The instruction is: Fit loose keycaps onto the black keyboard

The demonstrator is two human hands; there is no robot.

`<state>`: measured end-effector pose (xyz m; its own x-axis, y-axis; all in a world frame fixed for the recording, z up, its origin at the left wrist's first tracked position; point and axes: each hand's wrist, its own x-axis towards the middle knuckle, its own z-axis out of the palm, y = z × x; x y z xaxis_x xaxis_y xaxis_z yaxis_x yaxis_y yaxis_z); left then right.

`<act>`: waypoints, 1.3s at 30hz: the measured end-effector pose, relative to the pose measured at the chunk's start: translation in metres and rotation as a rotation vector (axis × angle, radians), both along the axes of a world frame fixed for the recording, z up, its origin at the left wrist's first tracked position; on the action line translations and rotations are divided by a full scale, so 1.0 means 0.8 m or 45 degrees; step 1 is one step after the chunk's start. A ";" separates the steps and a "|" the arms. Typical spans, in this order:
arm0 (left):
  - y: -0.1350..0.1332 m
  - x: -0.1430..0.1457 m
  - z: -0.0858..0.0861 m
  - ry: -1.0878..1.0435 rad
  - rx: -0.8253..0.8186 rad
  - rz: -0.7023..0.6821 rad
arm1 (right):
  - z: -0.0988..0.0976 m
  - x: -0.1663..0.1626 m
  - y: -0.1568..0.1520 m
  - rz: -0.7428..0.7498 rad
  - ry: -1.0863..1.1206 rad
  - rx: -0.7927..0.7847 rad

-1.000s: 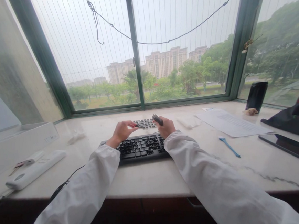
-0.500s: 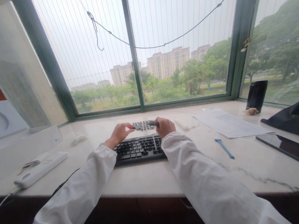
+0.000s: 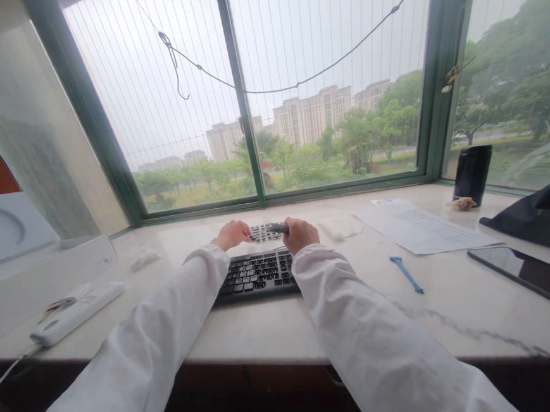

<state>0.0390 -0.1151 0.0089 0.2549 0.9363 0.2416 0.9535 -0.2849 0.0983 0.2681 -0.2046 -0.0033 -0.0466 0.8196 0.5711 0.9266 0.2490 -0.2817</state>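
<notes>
A black keyboard (image 3: pixel 256 276) lies on the counter under my forearms, with bare spots among its keys. Just behind it are rows of loose keycaps (image 3: pixel 260 234). My left hand (image 3: pixel 232 234) is at the left end of those keycaps, its fingers curled together; whatever they hold, if anything, is hidden. Wrapped around a dark, thick, handle-like tool (image 3: pixel 277 227), my right hand (image 3: pixel 303 235) sits at the right end of the keycaps. The tool points left over them, and its exact kind does not show.
To the right lie printed sheets (image 3: pixel 432 228), a blue plastic tool (image 3: pixel 407 275), a phone (image 3: pixel 531 278) and a black can (image 3: pixel 473 176). A white power strip (image 3: pixel 81 314) and a white box (image 3: pixel 47 275) occupy the left. The window frame (image 3: pixel 284 197) bounds the back.
My left hand has shifted slightly right and away from me, nearer the keycaps. The right hand still holds the dark tool in about the same place. The view has tilted slightly.
</notes>
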 end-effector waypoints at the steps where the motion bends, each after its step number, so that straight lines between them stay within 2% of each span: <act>1: 0.003 0.001 0.000 0.009 -0.004 0.012 | 0.000 0.000 0.000 0.010 0.000 -0.002; 13: 0.008 0.009 -0.010 0.036 -0.008 0.122 | 0.005 -0.002 -0.008 0.026 -0.006 -0.053; 21: 0.005 0.009 -0.011 -0.044 -0.058 0.129 | -0.003 0.000 0.003 0.041 -0.033 0.009; 39: 0.010 0.007 -0.015 -0.032 -0.089 0.141 | -0.002 0.000 0.001 0.028 -0.029 -0.032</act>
<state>0.0447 -0.1071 -0.0030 0.1440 0.9731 0.1801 0.9757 -0.1699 0.1382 0.2679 -0.2035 -0.0048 -0.0773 0.8321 0.5492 0.9272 0.2625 -0.2671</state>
